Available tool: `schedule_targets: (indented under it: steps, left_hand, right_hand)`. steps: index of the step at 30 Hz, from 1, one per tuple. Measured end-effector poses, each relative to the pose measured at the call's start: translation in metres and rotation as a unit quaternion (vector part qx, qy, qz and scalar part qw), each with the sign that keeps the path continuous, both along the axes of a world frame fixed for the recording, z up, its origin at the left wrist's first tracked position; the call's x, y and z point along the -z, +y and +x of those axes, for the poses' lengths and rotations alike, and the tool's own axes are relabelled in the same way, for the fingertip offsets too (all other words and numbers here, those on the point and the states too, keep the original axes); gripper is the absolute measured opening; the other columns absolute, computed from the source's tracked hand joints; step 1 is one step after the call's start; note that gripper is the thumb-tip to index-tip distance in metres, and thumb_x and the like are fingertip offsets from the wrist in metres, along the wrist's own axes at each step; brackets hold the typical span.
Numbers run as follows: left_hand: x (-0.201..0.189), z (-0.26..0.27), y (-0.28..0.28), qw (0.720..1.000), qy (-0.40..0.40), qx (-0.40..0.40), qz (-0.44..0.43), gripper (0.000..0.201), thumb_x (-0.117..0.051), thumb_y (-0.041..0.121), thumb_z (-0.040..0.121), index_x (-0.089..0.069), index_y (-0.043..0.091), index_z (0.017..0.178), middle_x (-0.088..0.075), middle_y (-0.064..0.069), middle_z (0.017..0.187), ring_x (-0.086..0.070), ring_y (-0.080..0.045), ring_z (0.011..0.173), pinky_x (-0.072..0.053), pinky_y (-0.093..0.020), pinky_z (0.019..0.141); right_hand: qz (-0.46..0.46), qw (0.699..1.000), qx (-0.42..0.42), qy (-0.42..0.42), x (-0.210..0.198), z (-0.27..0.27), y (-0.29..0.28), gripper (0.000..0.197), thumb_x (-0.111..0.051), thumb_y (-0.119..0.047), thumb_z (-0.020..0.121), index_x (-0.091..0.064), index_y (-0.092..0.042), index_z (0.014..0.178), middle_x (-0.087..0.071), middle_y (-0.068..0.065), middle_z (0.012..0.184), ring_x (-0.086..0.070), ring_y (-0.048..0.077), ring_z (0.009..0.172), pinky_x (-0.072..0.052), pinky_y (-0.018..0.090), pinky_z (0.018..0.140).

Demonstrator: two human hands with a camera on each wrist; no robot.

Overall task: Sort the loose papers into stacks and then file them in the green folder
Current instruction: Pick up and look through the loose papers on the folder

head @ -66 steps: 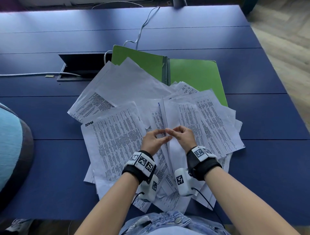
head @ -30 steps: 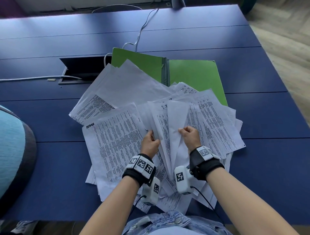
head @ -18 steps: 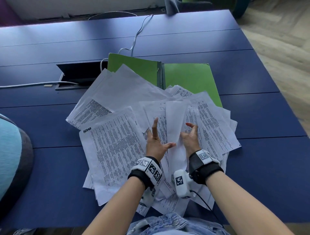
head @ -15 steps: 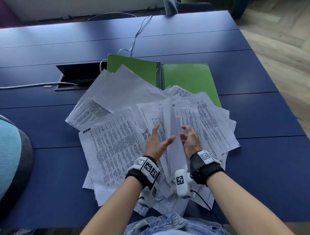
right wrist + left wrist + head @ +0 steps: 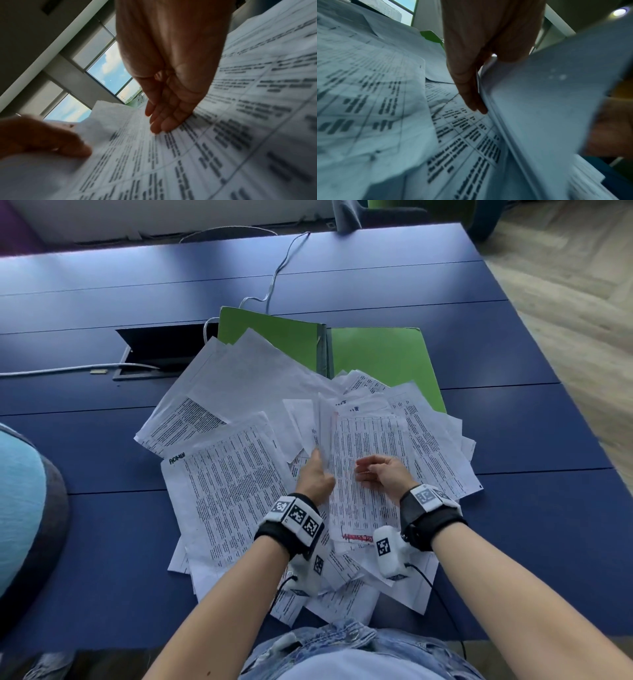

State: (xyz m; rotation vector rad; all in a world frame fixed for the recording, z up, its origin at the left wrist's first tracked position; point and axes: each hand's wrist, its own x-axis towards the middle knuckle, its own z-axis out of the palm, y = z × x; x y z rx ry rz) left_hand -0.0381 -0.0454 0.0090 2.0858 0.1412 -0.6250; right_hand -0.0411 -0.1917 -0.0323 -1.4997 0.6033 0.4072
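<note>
Papers (image 5: 239,484), printed tables mostly, lie fanned in a loose heap across the middle of the blue table (image 5: 513,525), spilling toward its near edge. No separate stacks are formed yet. Green folder (image 5: 380,361) lies open and flat behind the heap, toward the far side; the sheets' far corners overlap its lower part, so it is partly buried.

Left hand (image 5: 313,479): fingers straight and pressed together, slid edge-on against a raised sheet (image 5: 323,426) that stands nearly upright at the heap's centre. Left wrist view shows the fingers (image 5: 471,94) lying along that sheet's face, tips touching the printed page underneath. Likely purpose: propping the leaf up so what lies below can be read.

Right hand (image 5: 385,475): fingers (image 5: 164,119) together, relaxed, resting flat on the topmost table sheet (image 5: 370,460), the one with red marking at its near end. Nothing pinched. Probably pinning that sheet so the pile does not shift.

Judgement: still in the sorting step, early. Filing cannot begin until the folder is uncovered. White cable (image 5: 277,268) runs off the far edge.
</note>
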Motion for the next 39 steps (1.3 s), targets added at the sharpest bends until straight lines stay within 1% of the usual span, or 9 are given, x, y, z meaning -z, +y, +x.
schedule_targets:
  steps: [5, 8, 11, 14, 22, 27, 33, 36, 39]
  left_hand:
    - [-0.027, -0.005, 0.026, 0.995, -0.027, -0.001, -0.096, 0.047, -0.036, -0.013, 0.089, -0.039, 0.004, 0.132, -0.054, -0.009, 0.116, -0.053, -0.027, 0.11, -0.045, -0.043, 0.102]
    - [-0.048, -0.01, 0.047, 0.984, -0.055, -0.008, -0.167, 0.055, -0.035, -0.015, 0.088, -0.038, 0.017, 0.133, -0.054, -0.009, 0.116, -0.054, -0.026, 0.109, -0.044, -0.049, 0.101]
    - [-0.057, -0.006, 0.06, 0.971, -0.081, -0.046, -0.22, 0.081, -0.041, -0.017, 0.084, -0.012, 0.037, 0.137, -0.048, -0.02, 0.124, -0.055, -0.032, 0.102, -0.047, -0.049, 0.092]
    - [-0.061, 0.004, 0.064, 0.964, -0.088, -0.146, -0.203, 0.089, -0.045, -0.015, 0.084, 0.006, 0.023, 0.145, -0.044, -0.025, 0.131, -0.053, -0.031, 0.107, -0.045, -0.044, 0.095]
    - [-0.127, 0.019, 0.056, 0.893, -0.374, -0.179, -0.177, 0.033, -0.048, 0.005, 0.09, -0.039, 0.011, 0.122, -0.057, -0.004, 0.109, -0.061, -0.017, 0.099, -0.054, -0.032, 0.086]
    - [-0.116, 0.011, 0.054, 0.882, -0.323, -0.21, -0.271, 0.039, -0.066, 0.006, 0.081, -0.041, 0.031, 0.098, -0.058, 0.011, 0.097, -0.063, 0.016, 0.076, -0.051, -0.008, 0.065]
    - [-0.084, -0.006, 0.042, 0.893, -0.245, -0.269, -0.264, 0.038, -0.065, 0.006, 0.082, -0.048, 0.001, 0.116, -0.062, -0.007, 0.096, -0.064, -0.017, 0.087, -0.053, -0.011, 0.06]
    - [-0.103, -0.004, 0.041, 0.873, -0.299, -0.275, -0.268, 0.019, -0.065, 0.008, 0.081, -0.057, 0.009, 0.099, -0.065, 0.004, 0.084, -0.065, -0.013, 0.08, -0.055, -0.016, 0.062]
    - [-0.12, -0.004, 0.049, 0.838, -0.359, -0.273, -0.305, 0.019, -0.073, 0.025, 0.068, -0.062, 0.023, 0.083, -0.071, 0.009, 0.078, -0.068, -0.015, 0.082, -0.058, -0.035, 0.076]
  right_hand:
    - [-0.258, 0.963, 0.071, -0.021, -0.005, 0.003, -0.033, 0.03, -0.056, -0.007, 0.084, -0.058, -0.002, 0.113, -0.06, 0.017, 0.117, -0.057, 0.027, 0.105, -0.043, 0.035, 0.092]
    - [-0.169, 0.982, 0.069, -0.039, -0.009, 0.008, -0.04, 0.053, -0.065, -0.024, 0.069, -0.055, 0.014, 0.105, -0.06, 0.028, 0.104, -0.049, 0.023, 0.089, -0.039, 0.035, 0.078]
    - [0.028, 0.996, 0.074, -0.048, -0.023, 0.006, -0.026, 0.026, -0.057, -0.009, 0.084, -0.056, 0.005, 0.106, -0.057, 0.023, 0.103, -0.056, 0.032, 0.095, -0.046, 0.044, 0.084]
    - [-0.02, 0.986, 0.07, -0.149, -0.04, 0.008, -0.008, 0.027, -0.052, 0.004, 0.087, -0.055, 0.006, 0.113, -0.058, 0.018, 0.103, -0.057, 0.027, 0.091, -0.047, 0.044, 0.087]
    - [-0.204, 0.873, 0.168, -0.41, -0.138, 0.021, 0.01, 0.013, -0.048, -0.011, 0.092, -0.043, -0.021, 0.085, -0.054, 0.003, 0.087, -0.055, 0.015, 0.083, -0.043, 0.031, 0.08]
    - [-0.142, 0.879, 0.168, -0.422, -0.133, 0.008, 0.006, 0.023, -0.048, -0.015, 0.086, -0.03, -0.026, 0.075, -0.038, -0.007, 0.076, -0.042, -0.001, 0.069, -0.039, 0.021, 0.071]
    - [-0.121, 0.911, 0.138, -0.37, -0.1, -0.009, 0.014, 0.013, -0.047, -0.017, 0.087, -0.041, -0.025, 0.079, -0.054, -0.008, 0.079, -0.052, 0.003, 0.071, -0.042, 0.033, 0.076]
    - [-0.124, 0.896, 0.142, -0.403, -0.114, -0.005, 0.014, 0.008, -0.043, -0.021, 0.087, -0.048, -0.014, 0.089, -0.056, -0.001, 0.085, -0.054, 0.013, 0.079, -0.045, 0.033, 0.078]
    - [-0.099, 0.868, 0.159, -0.46, -0.135, -0.003, 0.011, 0.013, -0.042, -0.014, 0.089, -0.038, -0.022, 0.08, -0.044, -0.009, 0.078, -0.046, -0.008, 0.071, -0.041, 0.016, 0.073]
